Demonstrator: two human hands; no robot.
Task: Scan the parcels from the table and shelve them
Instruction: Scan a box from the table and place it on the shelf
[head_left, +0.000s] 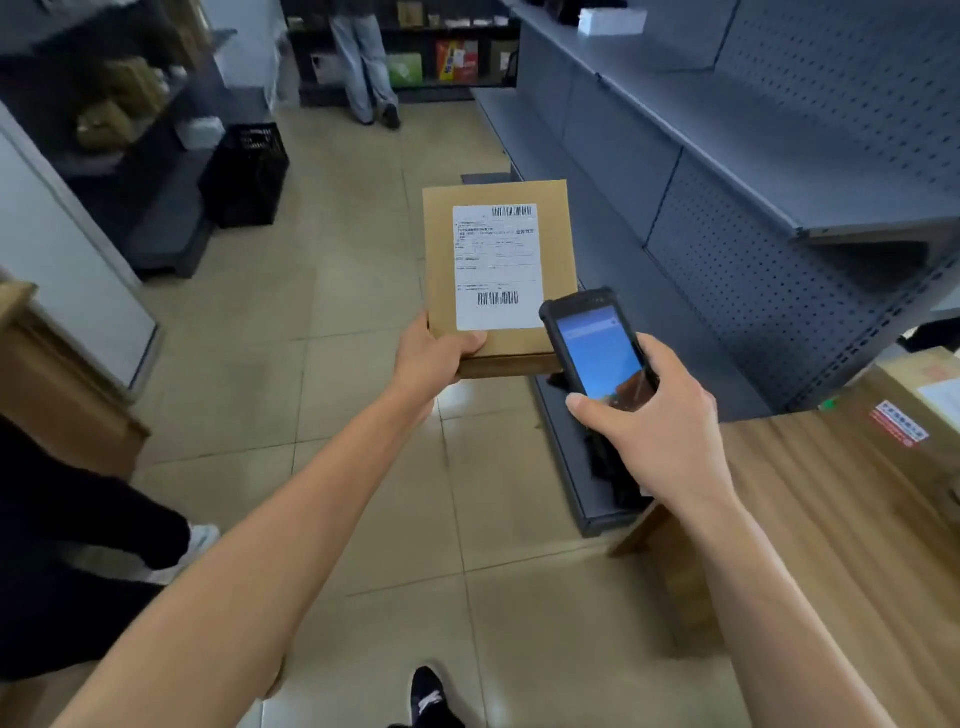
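In the head view, a parcel (498, 270) was gripped at its near edge by the left hand (434, 358), label up. Just right of the parcel, a scanner (597, 353) was held in the right hand (660, 421), fingers curled round it.

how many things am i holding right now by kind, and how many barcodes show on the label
Flat brown cardboard parcel, gripped by left hand: 1
Black handheld scanner, gripped by right hand: 1
Barcodes on the parcel's white label: 2
Total held: 2
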